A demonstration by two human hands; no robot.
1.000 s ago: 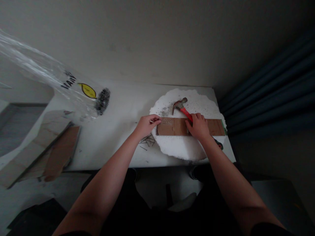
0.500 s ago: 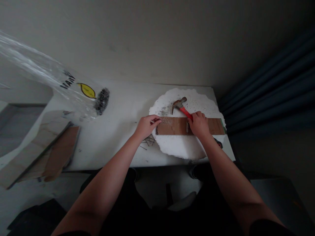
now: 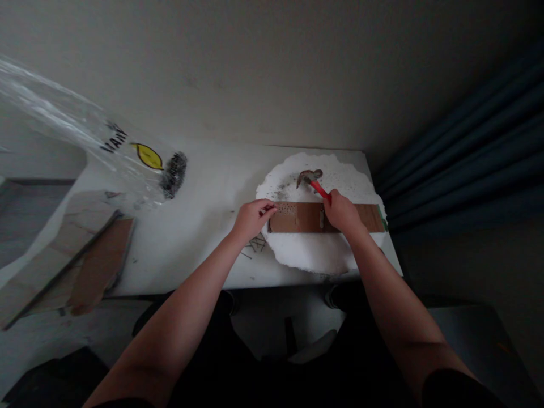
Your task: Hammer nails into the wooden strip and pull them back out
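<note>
My right hand (image 3: 341, 211) is wrapped round the red handle of a claw hammer (image 3: 319, 189); its rusty head points away from me above the white pad. My left hand (image 3: 254, 216) pinches a thin dark nail, mostly hidden by the fingertips, at the left end of a brown wooden board (image 3: 306, 218). Rows of small dark dots mark the board beside those fingertips; whether they are holes or nail heads I cannot tell. Several loose nails (image 3: 256, 243) lie just below my left hand. A small pale metallic piece (image 3: 322, 218) rests on the board near my right hand.
Under the board is a ragged-edged white pad (image 3: 310, 252) on a white table (image 3: 208, 226). Clear plastic wrap (image 3: 85, 127) with a yellow print hangs at the left. Broken board pieces (image 3: 100, 266) lean at the table's left end. A dark curtain (image 3: 471, 136) hangs at the right.
My right hand and the hammer have shifted slightly, with the hammer head turned a little. My left hand keeps its pinch at the board's left end. The view has moved slightly.
</note>
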